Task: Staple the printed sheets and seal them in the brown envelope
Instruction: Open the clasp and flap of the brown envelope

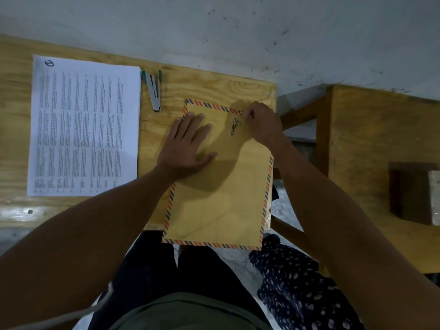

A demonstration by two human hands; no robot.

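Observation:
A brown envelope with a striped red and blue border lies on the wooden table, its near end hanging over the table's front edge. My left hand presses flat on its upper left part, fingers spread. My right hand pinches the envelope's far right corner beside the string clasp. The printed sheets lie flat to the left. A silver stapler with teal ends rests between the sheets and the envelope, apart from both hands.
A grey scuffed wall runs along the table's far edge. A second wooden bench stands to the right with a gap between. A dark block sits on it. My legs and patterned cloth show below.

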